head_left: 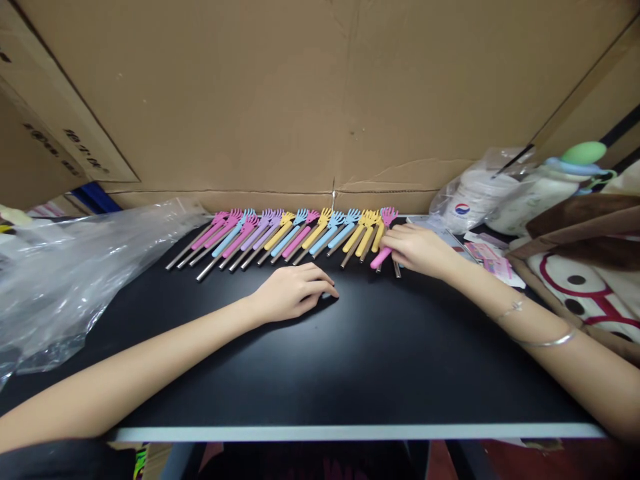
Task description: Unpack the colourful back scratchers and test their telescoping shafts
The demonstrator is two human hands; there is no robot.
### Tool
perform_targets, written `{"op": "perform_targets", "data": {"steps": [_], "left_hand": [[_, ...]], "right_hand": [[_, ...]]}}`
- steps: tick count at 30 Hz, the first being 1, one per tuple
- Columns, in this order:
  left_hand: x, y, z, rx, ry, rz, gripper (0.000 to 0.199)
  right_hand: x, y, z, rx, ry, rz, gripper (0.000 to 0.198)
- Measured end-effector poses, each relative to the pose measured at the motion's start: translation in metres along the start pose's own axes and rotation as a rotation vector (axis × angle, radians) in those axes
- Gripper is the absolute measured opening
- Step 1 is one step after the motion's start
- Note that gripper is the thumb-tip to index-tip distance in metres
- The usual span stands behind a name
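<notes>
A row of small back scratchers point(303, 243) with hand-shaped heads and metal rods lies slanted along the back of the black table point(300, 373). They come in pink, blue, purple and yellow. At the row's right end, my right hand point(413, 247) is closed around a pink back scratcher point(381, 258); its head shows above my fingers. Another metal rod pokes out just below that hand. My left hand point(295, 292) rests on the table in front of the row, palm down, fingers loosely bent and holding nothing.
Clear plastic bags point(115, 267) lie at the left. On the right stand a bagged white cup point(467, 203), a bottle with a green top point(540, 190), paper cards point(493, 261) and a brown plush bag point(585, 280). A cardboard wall point(280, 100) rises behind the table.
</notes>
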State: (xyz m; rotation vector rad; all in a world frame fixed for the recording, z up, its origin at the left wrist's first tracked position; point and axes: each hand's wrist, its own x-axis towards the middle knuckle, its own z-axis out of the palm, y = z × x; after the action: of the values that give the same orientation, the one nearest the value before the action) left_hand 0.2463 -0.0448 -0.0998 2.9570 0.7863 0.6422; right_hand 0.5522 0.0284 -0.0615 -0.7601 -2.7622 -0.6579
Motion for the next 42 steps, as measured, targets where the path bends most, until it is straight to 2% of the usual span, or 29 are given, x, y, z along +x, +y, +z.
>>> {"op": "perform_targets", "data": {"steps": [4, 11, 15, 22, 26, 31, 33, 37, 42], "left_hand": [[0.0, 0.0, 0.001, -0.006, 0.002, -0.005, 0.035], [0.001, 0.002, -0.001, 0.04, 0.011, 0.014, 0.033], [0.002, 0.002, -0.002, 0.08, 0.008, 0.035, 0.033], [0.001, 0.003, -0.003, 0.187, -0.008, 0.11, 0.033], [0.001, 0.005, -0.003, 0.229, 0.021, 0.055, 0.028], [0.001, 0.006, -0.002, 0.228, 0.088, -0.17, 0.026], [0.0, 0.006, -0.003, 0.191, 0.101, -0.215, 0.027], [-0.001, 0.007, -0.006, 0.159, 0.122, -0.164, 0.033], [-0.002, 0.01, -0.006, 0.231, 0.154, -0.073, 0.033]], "right_hand": [[-0.002, -0.006, 0.002, -0.034, -0.017, 0.007, 0.021], [0.004, -0.006, 0.002, -0.033, -0.133, 0.023, 0.022], [0.008, -0.005, -0.001, -0.06, -0.133, -0.009, 0.017], [0.008, -0.007, -0.016, -0.155, -0.081, -0.077, 0.026], [0.011, -0.025, -0.029, -0.186, 0.021, -0.097, 0.024], [0.014, -0.066, -0.036, -0.149, 0.069, -0.125, 0.024], [0.013, -0.079, -0.035, -0.117, 0.086, -0.113, 0.024], [0.009, -0.095, -0.029, -0.085, 0.088, -0.049, 0.018], [0.007, -0.104, -0.024, -0.082, 0.048, -0.002, 0.019]]}}
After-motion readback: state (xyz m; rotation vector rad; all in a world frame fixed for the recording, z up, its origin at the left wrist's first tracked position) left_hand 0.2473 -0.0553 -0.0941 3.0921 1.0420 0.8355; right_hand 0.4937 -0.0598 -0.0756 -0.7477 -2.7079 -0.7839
